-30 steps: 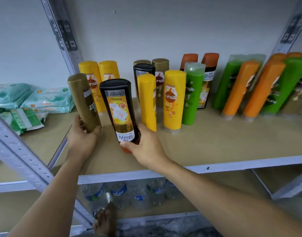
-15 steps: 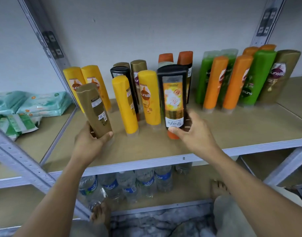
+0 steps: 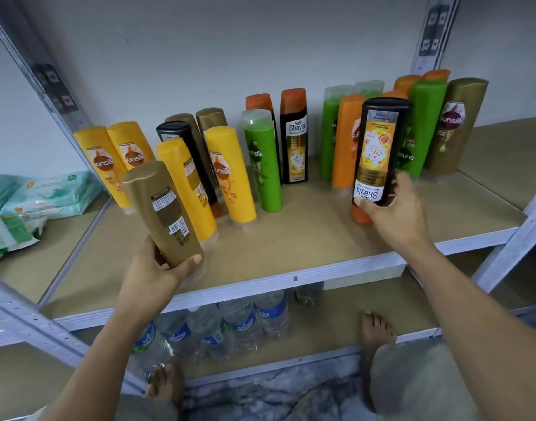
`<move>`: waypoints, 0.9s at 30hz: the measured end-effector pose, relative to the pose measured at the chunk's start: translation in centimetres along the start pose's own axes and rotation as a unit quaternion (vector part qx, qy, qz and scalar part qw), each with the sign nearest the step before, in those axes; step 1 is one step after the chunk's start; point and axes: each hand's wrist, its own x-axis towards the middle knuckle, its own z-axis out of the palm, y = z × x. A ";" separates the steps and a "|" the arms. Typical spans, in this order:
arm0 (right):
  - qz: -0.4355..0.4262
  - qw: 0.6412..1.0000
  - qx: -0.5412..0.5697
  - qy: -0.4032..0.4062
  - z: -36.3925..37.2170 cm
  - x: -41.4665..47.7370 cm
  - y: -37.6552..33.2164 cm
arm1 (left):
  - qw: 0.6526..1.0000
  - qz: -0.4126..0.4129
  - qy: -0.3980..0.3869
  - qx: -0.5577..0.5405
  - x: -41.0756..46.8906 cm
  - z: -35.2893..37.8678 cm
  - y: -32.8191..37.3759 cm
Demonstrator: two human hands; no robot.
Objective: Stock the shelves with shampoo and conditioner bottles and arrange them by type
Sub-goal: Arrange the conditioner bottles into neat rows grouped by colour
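Note:
My left hand (image 3: 157, 270) grips a gold bottle (image 3: 162, 212) near its cap end, tilted left over the shelf's front left. My right hand (image 3: 392, 212) holds a black Shayla bottle (image 3: 377, 150) upside down, orange cap at the bottom, in front of the orange and green bottles (image 3: 345, 141) on the right. On the shelf board (image 3: 306, 238) stand several yellow Sunsilk bottles (image 3: 227, 174), a green bottle (image 3: 262, 161), another black Shayla bottle (image 3: 294, 138) and a gold Sunsilk bottle (image 3: 456, 126) at far right.
Packs of wipes (image 3: 45, 192) lie on the neighbouring shelf at left. Slanted metal uprights (image 3: 27, 323) frame the unit on both sides. Water bottles (image 3: 230, 326) stand on the lower shelf. My bare feet (image 3: 374, 329) rest at the floor edge below.
My right hand carried the black bottle from the left-centre to the right side of the shelf. The left hand kept the gold bottle at the front left, tilting it slightly.

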 end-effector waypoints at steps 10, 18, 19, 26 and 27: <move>0.008 1.000 -0.007 0.000 0.3 0.2 2.3 | 0.999 0.014 -0.038 -0.025 -1.5 2.7 1.9; 0.042 0.996 -0.045 -0.061 0.3 1.2 2.6 | 0.994 0.055 -0.066 -0.061 -2.1 8.6 6.1; 0.048 0.995 -0.046 -0.070 0.1 1.5 2.6 | 0.993 0.066 -0.073 -0.063 -1.9 9.7 6.9; 0.050 0.994 -0.011 -0.097 -1.3 2.4 2.6 | 0.983 0.125 -0.110 -0.076 2.4 18.1 11.9; 0.049 0.995 -0.015 -0.091 -1.3 2.4 2.6 | 0.982 0.127 -0.112 -0.081 3.2 19.2 12.4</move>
